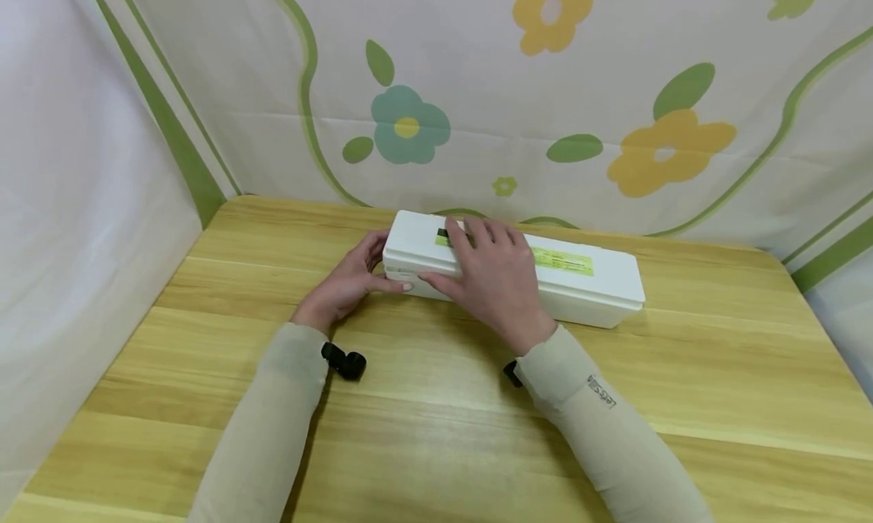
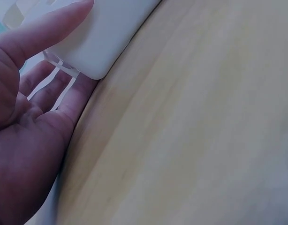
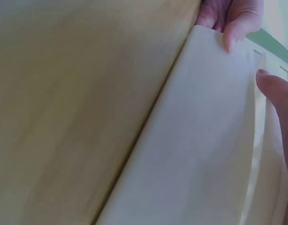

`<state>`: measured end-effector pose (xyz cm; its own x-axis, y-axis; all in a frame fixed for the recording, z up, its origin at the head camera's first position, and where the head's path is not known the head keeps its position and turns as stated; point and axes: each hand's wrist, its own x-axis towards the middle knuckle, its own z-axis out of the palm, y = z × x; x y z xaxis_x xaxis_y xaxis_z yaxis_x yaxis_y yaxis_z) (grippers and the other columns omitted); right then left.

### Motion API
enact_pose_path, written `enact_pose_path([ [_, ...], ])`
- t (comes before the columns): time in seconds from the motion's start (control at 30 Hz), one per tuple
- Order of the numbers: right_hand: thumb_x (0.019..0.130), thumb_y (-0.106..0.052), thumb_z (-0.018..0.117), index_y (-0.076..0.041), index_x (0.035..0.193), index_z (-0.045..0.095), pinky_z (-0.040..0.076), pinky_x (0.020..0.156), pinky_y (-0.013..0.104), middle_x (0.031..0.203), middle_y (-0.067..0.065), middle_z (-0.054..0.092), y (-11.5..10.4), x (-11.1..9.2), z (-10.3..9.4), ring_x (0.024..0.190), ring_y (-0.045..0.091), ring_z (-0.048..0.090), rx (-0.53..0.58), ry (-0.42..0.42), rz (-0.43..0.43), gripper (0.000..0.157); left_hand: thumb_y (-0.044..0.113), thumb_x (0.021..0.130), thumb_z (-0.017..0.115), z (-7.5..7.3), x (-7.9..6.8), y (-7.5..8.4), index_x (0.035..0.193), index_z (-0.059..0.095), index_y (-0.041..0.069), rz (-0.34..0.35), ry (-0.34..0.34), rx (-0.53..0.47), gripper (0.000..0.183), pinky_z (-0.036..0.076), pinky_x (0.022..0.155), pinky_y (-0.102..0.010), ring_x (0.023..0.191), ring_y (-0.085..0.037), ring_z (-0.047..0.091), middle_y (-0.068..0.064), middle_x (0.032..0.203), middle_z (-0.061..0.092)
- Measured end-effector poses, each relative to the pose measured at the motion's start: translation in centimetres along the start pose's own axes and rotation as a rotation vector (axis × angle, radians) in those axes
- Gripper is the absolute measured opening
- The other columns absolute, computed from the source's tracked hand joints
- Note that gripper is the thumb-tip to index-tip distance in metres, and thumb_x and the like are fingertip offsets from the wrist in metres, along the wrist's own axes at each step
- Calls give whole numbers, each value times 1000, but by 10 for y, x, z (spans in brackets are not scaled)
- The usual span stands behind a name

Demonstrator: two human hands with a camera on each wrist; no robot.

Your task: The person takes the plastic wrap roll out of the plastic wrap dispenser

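Observation:
A long white box (image 1: 580,308) with a white lid (image 1: 617,271) lies slightly slanted on the wooden table. Its top carries a yellow-green label (image 1: 562,261). My left hand (image 1: 344,282) holds the box's left end, thumb along the front wall and fingers round the far side; the left wrist view shows those fingers behind the box's corner (image 2: 104,42). Across the lid lies my right hand (image 1: 501,280), fingers spread over the top and part of the label. Its thumb (image 3: 273,86) presses at the lid's front rim (image 3: 259,117), gripping the lid.
The wooden table (image 1: 436,447) runs back to a white curtain (image 1: 470,68) printed with flowers. More white cloth (image 1: 68,205) hangs along the left side. A small black camera (image 1: 346,364) is strapped to the left wrist, over a light sleeve.

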<state>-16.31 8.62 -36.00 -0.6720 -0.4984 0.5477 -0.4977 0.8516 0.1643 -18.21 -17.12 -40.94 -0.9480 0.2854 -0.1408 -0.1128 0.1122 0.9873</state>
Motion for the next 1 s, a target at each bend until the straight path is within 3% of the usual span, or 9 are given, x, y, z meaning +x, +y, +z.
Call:
enact_pose_path([
  [0.13, 91, -78, 67, -15, 146, 63, 60, 96, 53, 129, 11, 71, 8, -10, -5, 117, 36, 70, -38, -21, 22, 83, -4, 83, 88, 0, -1, 3, 165, 38, 17, -6, 0, -1, 99, 22, 134, -51, 162, -24, 31, -4, 169, 45],
  [0.4, 90, -82, 65, -28, 159, 49, 50, 108, 60, 143, 9, 62, 33, -27, -18, 133, 40, 60, -1, -253, 105, 88, -2, 83, 89, -1, -1, 2, 165, 37, 17, -14, 0, -8, 99, 18, 136, -49, 163, -23, 29, -3, 171, 42],
  [0.6, 87, -86, 63, -34, 163, 44, 42, 115, 68, 154, 11, 57, 57, -47, -24, 141, 41, 54, 46, -350, 214, 94, -2, 84, 89, 2, 1, 0, 165, 37, 18, -22, -11, -12, 99, 17, 136, -48, 163, -23, 28, -3, 171, 41],
  [0.83, 79, -83, 74, -34, 161, 47, 39, 114, 71, 149, 13, 61, 91, -76, -31, 134, 46, 57, 56, -278, 254, 100, -2, 83, 89, 3, 3, 0, 166, 36, 17, -18, -18, -9, 100, 14, 137, -50, 164, -24, 26, -4, 172, 40],
  [1.0, 73, -79, 82, -30, 158, 53, 47, 106, 72, 142, 15, 67, 108, -88, -32, 125, 49, 63, 67, -188, 213, 102, -3, 83, 89, 0, 1, -1, 166, 36, 18, -20, -6, -1, 101, 13, 136, -52, 165, -24, 24, -3, 172, 41],
])
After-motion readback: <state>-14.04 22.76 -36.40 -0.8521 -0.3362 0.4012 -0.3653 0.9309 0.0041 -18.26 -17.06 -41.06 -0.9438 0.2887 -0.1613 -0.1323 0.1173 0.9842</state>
